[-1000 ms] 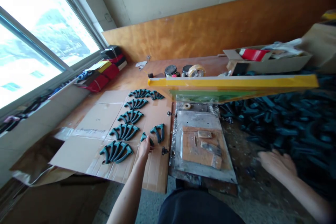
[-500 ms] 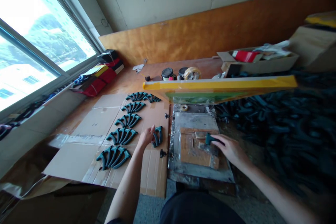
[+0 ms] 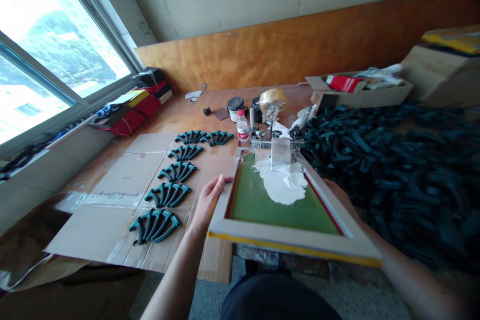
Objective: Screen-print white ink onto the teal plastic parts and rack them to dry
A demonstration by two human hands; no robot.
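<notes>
A screen-printing frame (image 3: 300, 239) with a green mesh (image 3: 255, 210) tilts low in front of me. White ink (image 3: 283, 187) lies in a blob on the mesh, with a flat metal squeegee blade (image 3: 281, 154) at its far end. My left hand (image 3: 210, 199) is at the frame's left side, thumb against the edge and other fingers partly hidden. My right hand (image 3: 339, 197) is at the right side, its fingers behind the frame. Left of the frame, curved dark green handles (image 3: 155, 226) lie in fanned groups on cardboard (image 3: 93, 232). The board under the frame is hidden.
A heap of dark curved parts (image 3: 390, 175) covers the right side. Behind the frame stand a bottle with a red cap (image 3: 242, 127), ink tubs (image 3: 236, 106) and a tape roll (image 3: 272, 101). An open carton (image 3: 386, 94) is at back right, a window at left.
The screen frame has swung down from its raised position, covering the board. My right hand has moved from the board to the frame's right side; my left hand has moved to its left edge.
</notes>
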